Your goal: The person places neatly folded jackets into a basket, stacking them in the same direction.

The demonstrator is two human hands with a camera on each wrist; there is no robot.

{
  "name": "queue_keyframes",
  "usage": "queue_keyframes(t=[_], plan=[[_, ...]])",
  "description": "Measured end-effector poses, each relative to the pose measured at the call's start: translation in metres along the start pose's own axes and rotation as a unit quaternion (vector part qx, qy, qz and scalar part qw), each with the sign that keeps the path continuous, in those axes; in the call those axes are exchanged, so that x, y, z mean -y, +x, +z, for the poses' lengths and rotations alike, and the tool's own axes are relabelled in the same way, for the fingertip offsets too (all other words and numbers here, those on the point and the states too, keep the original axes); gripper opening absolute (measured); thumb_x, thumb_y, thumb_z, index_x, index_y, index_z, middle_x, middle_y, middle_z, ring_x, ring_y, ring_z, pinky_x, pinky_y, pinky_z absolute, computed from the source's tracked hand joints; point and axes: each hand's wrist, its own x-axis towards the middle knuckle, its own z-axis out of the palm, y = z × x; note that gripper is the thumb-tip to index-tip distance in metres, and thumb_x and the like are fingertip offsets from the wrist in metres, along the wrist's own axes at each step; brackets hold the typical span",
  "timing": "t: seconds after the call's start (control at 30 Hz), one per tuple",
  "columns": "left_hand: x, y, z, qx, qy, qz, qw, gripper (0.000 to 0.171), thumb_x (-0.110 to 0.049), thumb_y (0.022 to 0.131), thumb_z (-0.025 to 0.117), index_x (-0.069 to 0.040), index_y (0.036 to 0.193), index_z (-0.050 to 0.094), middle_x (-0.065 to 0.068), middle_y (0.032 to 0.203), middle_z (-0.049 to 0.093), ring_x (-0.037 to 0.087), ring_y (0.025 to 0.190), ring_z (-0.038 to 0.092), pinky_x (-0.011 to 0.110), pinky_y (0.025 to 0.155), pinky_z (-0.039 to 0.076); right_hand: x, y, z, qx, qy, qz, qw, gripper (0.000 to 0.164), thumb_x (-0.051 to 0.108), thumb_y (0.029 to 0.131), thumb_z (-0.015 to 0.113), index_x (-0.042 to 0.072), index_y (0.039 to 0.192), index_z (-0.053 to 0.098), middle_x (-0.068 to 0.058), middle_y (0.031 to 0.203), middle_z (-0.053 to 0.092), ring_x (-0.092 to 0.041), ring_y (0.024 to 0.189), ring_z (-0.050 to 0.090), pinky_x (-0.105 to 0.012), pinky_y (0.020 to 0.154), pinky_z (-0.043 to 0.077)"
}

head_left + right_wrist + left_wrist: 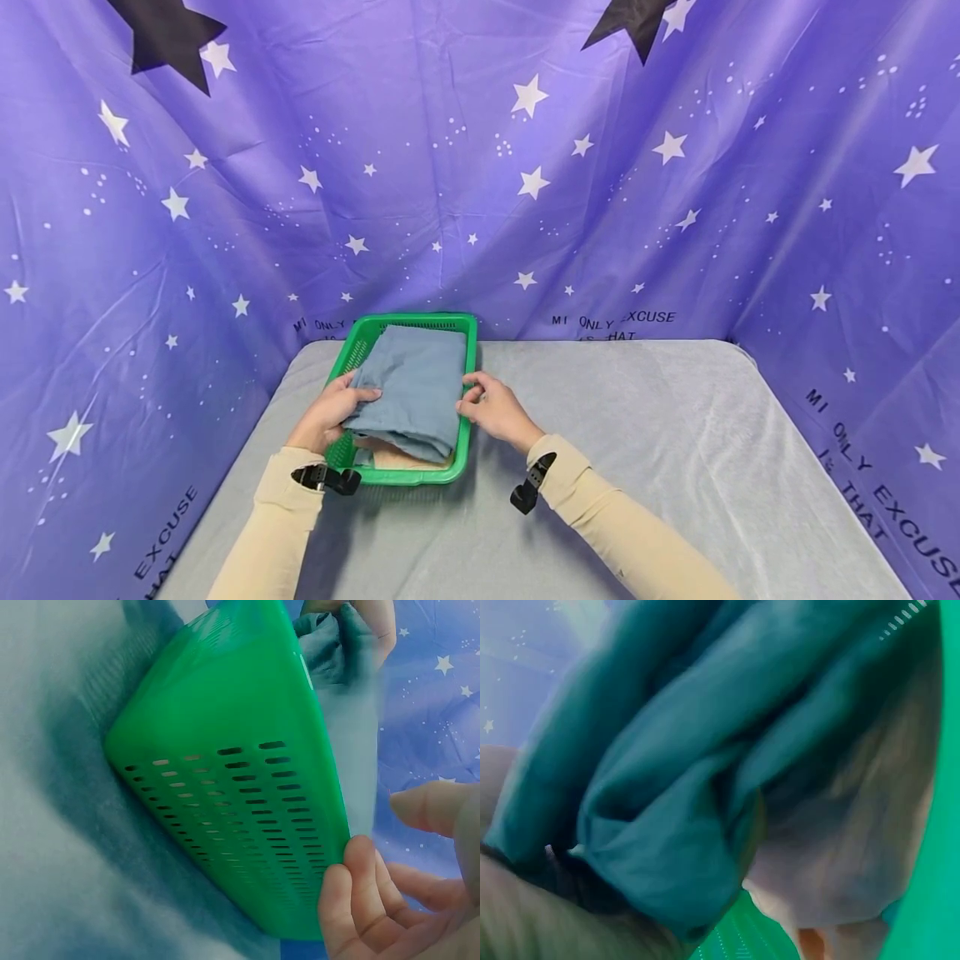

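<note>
A folded blue-grey garment lies over a green plastic basket, its near edge raised in layered folds. My left hand grips its left side, thumb on top and the other fingers hidden below. Close up in the left wrist view, the folds of the garment hang over a beige cloth inside the basket. My right hand is at the right rim, thumb and fingers apart. In the right wrist view, the fingertips of that hand are right at the rim, with no cloth between them and the thumb.
The basket stands at the back left of a table covered in grey cloth. A purple curtain with stars hangs behind the table and along both sides. Each wrist wears a black strapped device.
</note>
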Motion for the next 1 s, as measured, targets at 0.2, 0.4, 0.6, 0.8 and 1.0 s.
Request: queue_keyframes(t=[0.2, 0.4, 0.6, 0.8, 1.0], plan=[[0.001, -0.001, 0.004, -0.013, 0.082, -0.006, 0.9966, 0.075, -0.008, 0.100, 0.056, 0.001, 0.162, 0.015, 0.031, 0.153, 0.039, 0.040, 0.127, 0.055, 0.043, 0.096, 0.054, 0.004, -0.003, 0.001, 0.008, -0.040, -0.021, 0.999, 0.036, 0.017, 0.099, 0.067, 0.006, 0.133, 0.062, -0.008, 0.109, 0.066, -0.016, 0.072, 0.055, -0.031, 0.062, 0.048], [-0.003, -0.003, 0.008, -0.039, 0.145, -0.007, 0.9886, 0.071, -0.007, 0.100, 0.056, 0.004, 0.160, 0.019, 0.033, 0.155, 0.035, 0.048, 0.137, 0.044, 0.060, 0.110, 0.042, 0.005, -0.002, 0.006, -0.008, -0.091, -0.051, 0.995, 0.036, 0.016, 0.097, 0.068, 0.008, 0.131, 0.063, -0.006, 0.110, 0.065, -0.017, 0.081, 0.058, -0.033, 0.071, 0.050], [-0.009, -0.007, 0.013, -0.060, 0.264, -0.012, 0.9627, 0.075, -0.011, 0.101, 0.056, 0.004, 0.161, 0.014, 0.033, 0.163, 0.023, 0.053, 0.149, 0.025, 0.065, 0.118, 0.031, 0.005, -0.002, 0.013, -0.019, -0.177, -0.111, 0.978, 0.040, 0.020, 0.095, 0.072, 0.010, 0.132, 0.064, -0.007, 0.120, 0.066, -0.026, 0.114, 0.057, -0.046, 0.099, 0.048], [-0.013, -0.010, 0.016, -0.065, 0.362, 0.001, 0.9301, 0.081, -0.015, 0.102, 0.060, 0.002, 0.162, 0.009, 0.037, 0.159, 0.030, 0.055, 0.143, 0.035, 0.065, 0.109, 0.041, 0.004, -0.002, 0.019, -0.005, -0.274, -0.154, 0.949, 0.043, 0.029, 0.095, 0.071, 0.013, 0.134, 0.064, -0.006, 0.135, 0.064, -0.029, 0.133, 0.052, -0.053, 0.119, 0.034], [-0.016, -0.013, 0.019, -0.045, 0.428, 0.025, 0.9022, 0.075, -0.017, 0.102, 0.062, -0.005, 0.163, 0.020, 0.033, 0.160, 0.033, 0.054, 0.144, 0.035, 0.065, 0.107, 0.042, 0.002, 0.000, 0.025, 0.020, -0.376, -0.169, 0.911, 0.044, 0.039, 0.099, 0.066, 0.017, 0.137, 0.063, -0.002, 0.139, 0.063, -0.025, 0.138, 0.051, -0.052, 0.125, 0.025]])
